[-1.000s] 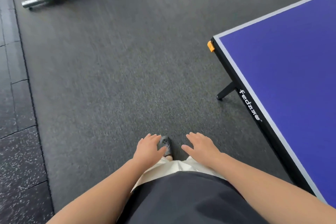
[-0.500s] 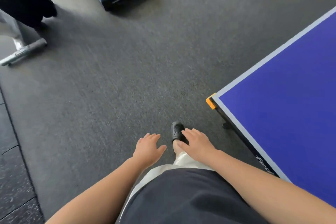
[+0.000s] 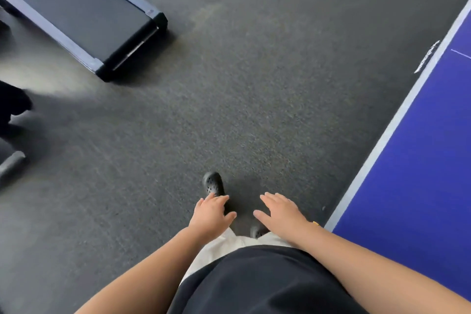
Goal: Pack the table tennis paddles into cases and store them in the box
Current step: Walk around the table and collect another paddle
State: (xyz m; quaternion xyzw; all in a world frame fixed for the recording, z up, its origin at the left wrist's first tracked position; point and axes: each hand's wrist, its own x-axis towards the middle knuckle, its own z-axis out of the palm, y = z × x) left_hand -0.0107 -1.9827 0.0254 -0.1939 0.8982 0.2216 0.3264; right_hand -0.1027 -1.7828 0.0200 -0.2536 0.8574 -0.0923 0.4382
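No paddle, case or box is in view. My left hand (image 3: 211, 215) and my right hand (image 3: 281, 214) hover palm-down in front of my waist, fingers apart and holding nothing. The blue table tennis table (image 3: 418, 176) with its white edge line runs along the right side, close to my right forearm. Below my hands I see my black perforated shoe (image 3: 213, 183) on the dark floor.
A black treadmill deck (image 3: 84, 15) lies on the floor at the upper left. Dark blurred shapes (image 3: 12, 107) and a grey metal foot (image 3: 11, 163) sit at the left edge. Grey carpet-like floor (image 3: 254, 84) fills the middle.
The view has swung forward and right as I walk: the treadmill has come closer, the table corner has slid down beside my right arm, and my left foot has stepped ahead. Both hands stay empty.
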